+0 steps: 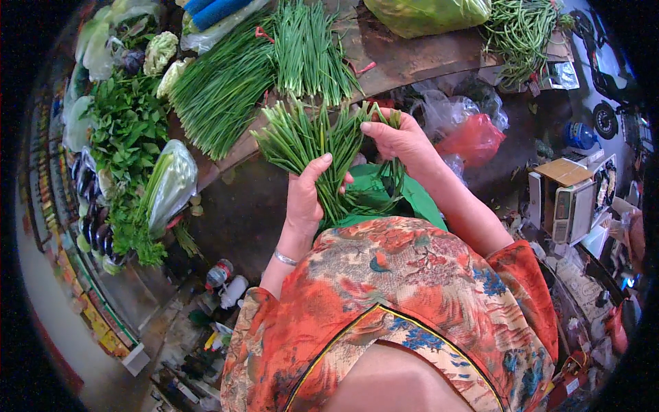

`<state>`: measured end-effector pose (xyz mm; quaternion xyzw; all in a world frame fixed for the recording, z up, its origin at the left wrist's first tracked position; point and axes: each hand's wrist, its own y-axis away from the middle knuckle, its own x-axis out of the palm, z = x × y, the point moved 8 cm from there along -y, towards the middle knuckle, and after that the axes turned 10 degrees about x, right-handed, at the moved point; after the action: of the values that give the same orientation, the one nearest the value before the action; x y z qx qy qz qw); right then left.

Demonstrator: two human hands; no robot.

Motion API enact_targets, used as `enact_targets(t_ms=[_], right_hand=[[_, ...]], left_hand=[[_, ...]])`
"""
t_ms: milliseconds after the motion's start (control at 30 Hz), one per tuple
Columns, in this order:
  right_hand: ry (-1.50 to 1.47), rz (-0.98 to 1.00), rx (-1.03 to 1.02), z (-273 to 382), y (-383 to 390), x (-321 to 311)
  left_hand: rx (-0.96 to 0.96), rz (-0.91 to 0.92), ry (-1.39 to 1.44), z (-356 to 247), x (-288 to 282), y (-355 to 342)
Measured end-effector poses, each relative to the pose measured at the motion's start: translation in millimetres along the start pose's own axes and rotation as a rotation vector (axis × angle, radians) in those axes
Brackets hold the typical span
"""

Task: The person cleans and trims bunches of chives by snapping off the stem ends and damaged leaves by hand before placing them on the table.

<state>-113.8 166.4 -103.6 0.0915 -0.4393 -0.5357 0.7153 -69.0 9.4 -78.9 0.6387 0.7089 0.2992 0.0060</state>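
Observation:
A loose bunch of garlic chives (295, 141) fans out in front of my chest, cut ends pointing away from me. My left hand (309, 189) is wrapped round it, thumb on top. At the bunch's right side my right hand (398, 141) pinches a few chive stems between thumb and fingers, some hanging below it. Under the bunch, a green cloth or bag (419, 199) lies over my lap. Just beyond my hands, two large piles of chives, one on the left (223, 93) and one on the right (309, 55), rest on the table, with red ties showing.
The brown table (391, 65) also carries a yellow-green bag (429, 14) and long beans (522, 34). Leafy greens (127, 117), bagged celery (171, 182) and eggplants (93, 226) stand at left. Plastic bags (473, 137) hang at right, near an old white appliance (573, 209).

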Motion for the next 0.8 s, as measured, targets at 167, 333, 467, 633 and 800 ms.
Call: enact_targets(t_ms=[167,333,467,633,800], right_hand=[[-0.062,0.019,-0.043,4.4,-0.9,-16.8],[0.022,-0.019,-0.16,15.1,-3.9,-19.5],[-0.019,0.088,-0.045,11.0,-3.3,2.7],[-0.102,0.118,-0.033,3.4,-9.0,8.2],[-0.148,0.08,-0.004,-4.6,-8.8,-5.9]], left_hand=[[-0.022,-0.001,0.091,-0.3,-0.9,-0.9],[-0.006,0.02,0.075,4.8,-3.3,-2.5],[-0.041,0.033,0.004,3.6,2.1,1.7],[-0.073,0.04,0.031,11.2,-3.1,2.8],[-0.007,-0.017,0.05,3.5,-7.8,4.6]])
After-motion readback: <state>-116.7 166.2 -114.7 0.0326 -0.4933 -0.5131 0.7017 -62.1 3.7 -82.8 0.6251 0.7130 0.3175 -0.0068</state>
